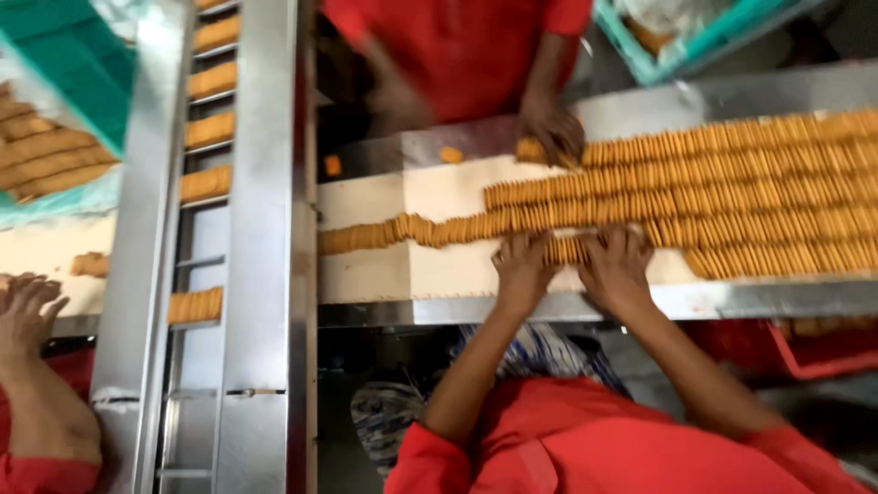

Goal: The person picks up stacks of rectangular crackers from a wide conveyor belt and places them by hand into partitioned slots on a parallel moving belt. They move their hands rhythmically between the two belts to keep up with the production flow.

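Head view, from the left: a co-worker's hand (27,311) lies at the frame edge, fingers spread, by a green crate (82,73) of blurred biscuits. Five short biscuit stacks (208,123) sit in a steel slotted chute (265,229). On the pale conveyor belt (366,274), about six rows of golden biscuits (732,192) run off the right edge. The left hand (519,270) and right hand (615,265), fingers spread, press on the nearest row. Another worker's hand (551,128) touches the far row.

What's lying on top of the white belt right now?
Rows of orange biscuits standing on edge cover the white belt. The left hand and right hand press on the nearest row, hiding the biscuits beneath them.
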